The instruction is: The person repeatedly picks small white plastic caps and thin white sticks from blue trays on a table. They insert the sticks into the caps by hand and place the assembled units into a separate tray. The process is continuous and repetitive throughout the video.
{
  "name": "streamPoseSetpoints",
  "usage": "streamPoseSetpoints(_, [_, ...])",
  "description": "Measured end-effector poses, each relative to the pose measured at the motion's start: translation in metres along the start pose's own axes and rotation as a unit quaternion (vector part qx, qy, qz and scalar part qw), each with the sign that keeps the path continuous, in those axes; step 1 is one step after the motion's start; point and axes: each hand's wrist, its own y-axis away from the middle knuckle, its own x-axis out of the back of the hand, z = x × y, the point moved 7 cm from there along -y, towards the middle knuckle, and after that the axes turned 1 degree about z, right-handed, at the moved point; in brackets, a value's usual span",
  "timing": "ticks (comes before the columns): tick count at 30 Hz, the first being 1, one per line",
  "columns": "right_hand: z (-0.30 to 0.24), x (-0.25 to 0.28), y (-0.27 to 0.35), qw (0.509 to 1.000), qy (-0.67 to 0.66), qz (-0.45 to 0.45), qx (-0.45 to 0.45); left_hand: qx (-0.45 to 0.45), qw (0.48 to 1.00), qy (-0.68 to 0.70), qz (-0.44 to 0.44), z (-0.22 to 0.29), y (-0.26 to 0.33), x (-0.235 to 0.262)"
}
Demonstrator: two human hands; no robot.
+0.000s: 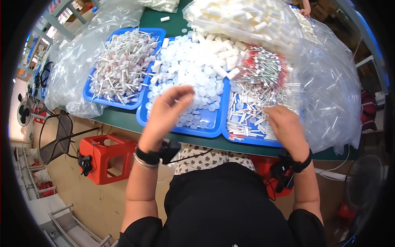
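Observation:
My left hand (166, 111) hovers over the middle blue tray (210, 132), its thumb and fingers bent toward each other. Whatever may be between their tips is too small to make out. Small translucent white discs (189, 74) with center holes fill that tray. At the right tray (253, 140), my right hand (286, 123) has its fingertips drawn together among thin white sticks (242, 99); what they pinch is hidden. A bundle of metal-pinned parts with red wires (263, 68) lies heaped at that tray's back.
A left blue tray (133, 106) holds a pile of disc-and-stick pieces (123, 61). White foam-like cylinders (247, 20) fill a clear bag at the back. Plastic bags (329, 94) flank the trays on the green table (111, 117). A red stool (92, 160) stands below left.

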Motion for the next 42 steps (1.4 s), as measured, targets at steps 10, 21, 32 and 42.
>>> streamPoseSetpoints(10, [-0.005,-0.035,-0.004,0.991,0.094,-0.052,0.079,-0.19,0.907,-0.367,-0.076,-0.006,0.019,-0.069])
streamPoseSetpoints(21, [0.0,0.002,-0.001,0.998,-0.041,0.04,0.003,-0.129,0.987,-0.055,0.076,-0.004,0.007,-0.042])
streamPoseSetpoints(32, [-0.011,0.002,0.004,0.96,-0.257,-0.006,-0.114,0.19,0.893,0.408,0.027,-0.029,0.016,-0.065])
streamPoseSetpoints(42, [-0.028,-0.021,0.013,0.899,-0.401,-0.051,-0.167,0.286,0.745,0.597,-0.075,-0.044,0.047,-0.129])
